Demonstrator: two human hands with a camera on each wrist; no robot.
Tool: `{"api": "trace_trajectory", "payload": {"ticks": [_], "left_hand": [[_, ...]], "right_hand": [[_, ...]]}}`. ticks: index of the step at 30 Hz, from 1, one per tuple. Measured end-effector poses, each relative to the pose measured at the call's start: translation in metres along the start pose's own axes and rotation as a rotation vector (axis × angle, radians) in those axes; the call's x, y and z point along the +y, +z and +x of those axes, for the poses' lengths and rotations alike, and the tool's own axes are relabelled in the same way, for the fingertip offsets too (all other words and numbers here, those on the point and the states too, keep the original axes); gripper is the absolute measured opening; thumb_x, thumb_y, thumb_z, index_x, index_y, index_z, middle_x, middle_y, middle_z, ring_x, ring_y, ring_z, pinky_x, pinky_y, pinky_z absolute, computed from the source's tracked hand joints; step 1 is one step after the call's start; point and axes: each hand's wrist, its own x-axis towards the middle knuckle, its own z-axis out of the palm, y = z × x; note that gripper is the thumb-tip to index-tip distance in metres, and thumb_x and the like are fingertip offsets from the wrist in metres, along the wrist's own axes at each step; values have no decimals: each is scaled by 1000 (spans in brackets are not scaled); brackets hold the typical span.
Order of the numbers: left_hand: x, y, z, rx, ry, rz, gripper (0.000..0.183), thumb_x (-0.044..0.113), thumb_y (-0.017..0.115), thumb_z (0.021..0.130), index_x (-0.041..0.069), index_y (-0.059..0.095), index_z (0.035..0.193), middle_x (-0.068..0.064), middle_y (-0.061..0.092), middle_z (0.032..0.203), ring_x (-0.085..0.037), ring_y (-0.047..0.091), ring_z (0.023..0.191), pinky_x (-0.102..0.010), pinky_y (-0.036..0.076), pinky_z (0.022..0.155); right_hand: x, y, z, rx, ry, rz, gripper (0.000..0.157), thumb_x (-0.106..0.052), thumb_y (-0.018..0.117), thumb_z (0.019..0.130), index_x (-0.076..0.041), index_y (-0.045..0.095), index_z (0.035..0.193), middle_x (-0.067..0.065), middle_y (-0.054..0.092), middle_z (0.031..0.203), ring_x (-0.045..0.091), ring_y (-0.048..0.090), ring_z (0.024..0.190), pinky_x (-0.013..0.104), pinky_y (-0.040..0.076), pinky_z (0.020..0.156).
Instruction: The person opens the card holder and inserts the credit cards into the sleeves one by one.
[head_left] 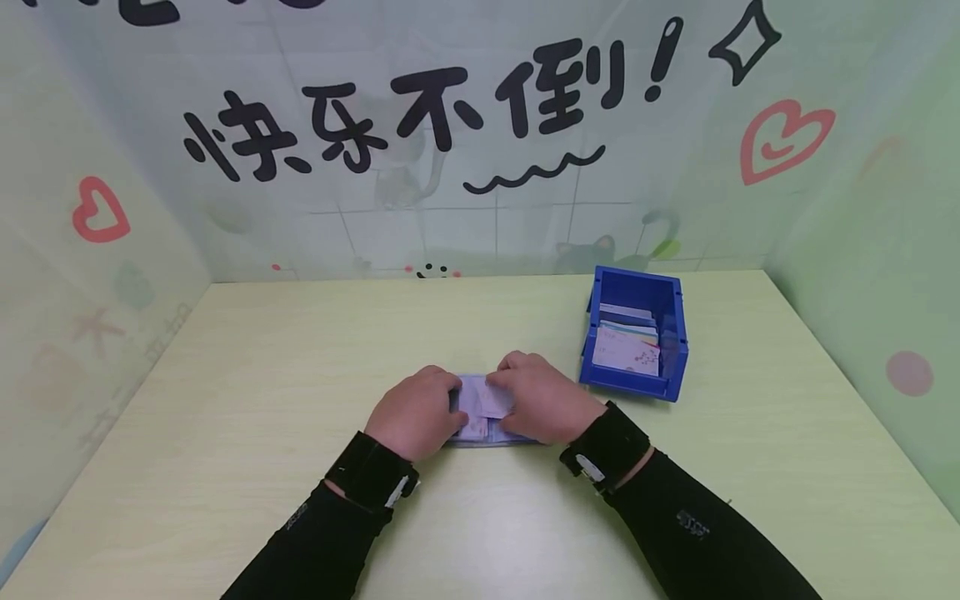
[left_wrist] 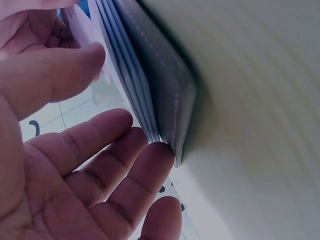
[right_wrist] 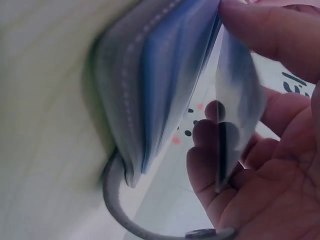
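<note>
We see the left hand, fingers loosely spread, touching the booklet, and the right hand pinching a pale card. Booklet's on our desk between them; blue bin with cards right, farther back.

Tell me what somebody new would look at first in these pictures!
Probably the big black writing on the wall at the back. Next might be the bright blue box toward the back right of the table, with cards in it. Then the left hand and right hand, close together near the table's middle, both touching a small wallet.
</note>
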Motion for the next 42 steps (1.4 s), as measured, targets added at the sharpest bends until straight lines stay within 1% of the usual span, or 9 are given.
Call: {"api": "trace_trajectory", "payload": {"ticks": [4,8,17,20,24,27,30,36,42], "left_hand": [[0,0,0,9,1,-5,38,25,74,98,4,71,130,-13,69,136,-28,68,124,-45,55,106],[0,0,0,12,5,-6,37,24,72,99,4,71,131,-13,69,136,-28,68,124,-45,55,106],[-1,1,2,16,6,-20,36,24,72,100,4,72,129,-13,69,134,-28,68,123,-46,56,105],[-1,2,2,15,4,-18,36,24,72,100,3,72,129,-14,69,134,-29,68,124,-46,55,106],[-1,3,2,13,2,-3,38,24,72,100,3,72,130,-14,69,135,-29,68,124,-46,55,107],[-1,3,2,12,1,4,38,24,72,100,3,72,131,-14,68,136,-28,68,124,-45,55,107],[-1,3,3,12,-1,2,38,24,72,100,3,72,131,-14,68,136,-28,68,125,-45,54,108],[0,2,3,11,0,-5,37,24,71,100,3,72,130,-14,69,135,-28,68,123,-45,55,107],[0,2,4,6,-11,-8,38,26,72,100,3,72,130,-14,69,135,-27,68,119,-44,55,106]], "right_hand": [[1,1,-1,9,-64,-36,43,-11,80,90,-9,72,132,8,67,130,30,60,120,46,46,110],[1,2,-3,10,-83,-18,41,-5,77,90,-14,73,130,4,70,135,31,59,127,55,39,113],[0,2,-6,-18,-80,31,50,1,74,91,-19,70,137,-2,71,137,29,56,130,55,31,112],[0,0,-6,-20,-55,-2,53,-3,75,91,-16,66,141,0,69,140,29,57,131,54,33,110],[1,-4,-5,-19,68,-99,50,-17,79,90,-14,66,139,4,70,131,26,61,120,49,39,102],[2,-6,-5,-35,134,-133,46,-20,79,91,-14,68,136,4,72,125,24,63,113,46,41,97],[3,-5,-5,-45,121,-111,40,-16,73,96,-14,69,136,4,72,128,23,64,117,46,42,96],[2,0,-3,3,76,-44,30,-13,67,102,-14,71,131,3,73,130,26,66,122,47,46,99],[-4,3,0,44,134,-58,35,-16,70,101,-9,68,134,8,72,130,26,66,123,52,51,107]]}}
